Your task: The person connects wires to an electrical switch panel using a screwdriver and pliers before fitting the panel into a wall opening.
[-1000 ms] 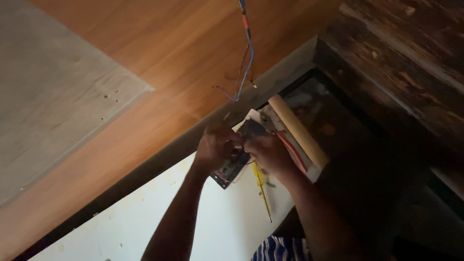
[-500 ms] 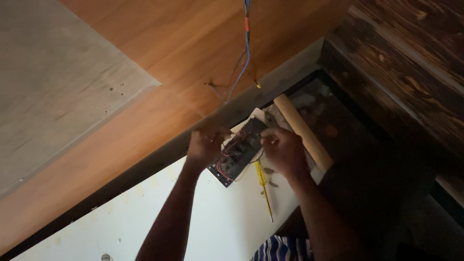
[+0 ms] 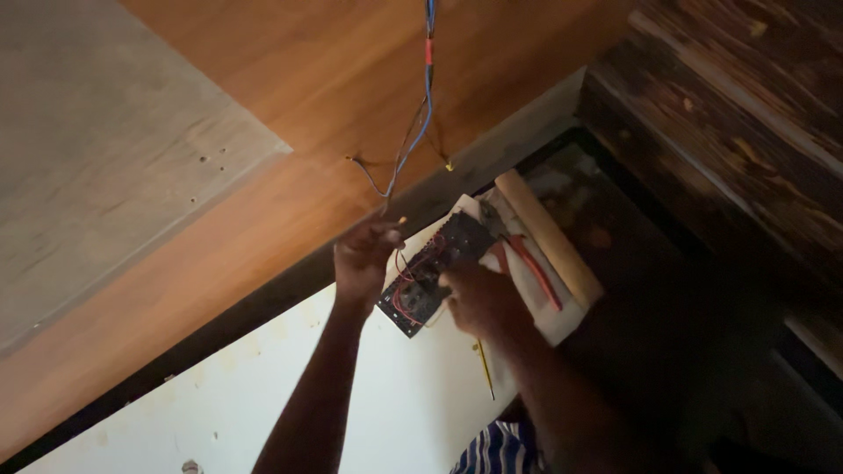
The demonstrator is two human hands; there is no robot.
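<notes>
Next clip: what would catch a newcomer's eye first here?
A bundle of blue and red wires hanging at top centre, bare ends splayed. Under it the left hand reaches up to a wire tip while the right hand steadies a black switch plate threaded with red wiring.

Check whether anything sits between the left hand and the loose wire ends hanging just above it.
Nothing visible does. The left hand is raised just under the hanging wires, with only open air between its fingertips and the nearest bare end. The right hand rests lower, on the black switch plate, clear of that path.
</notes>
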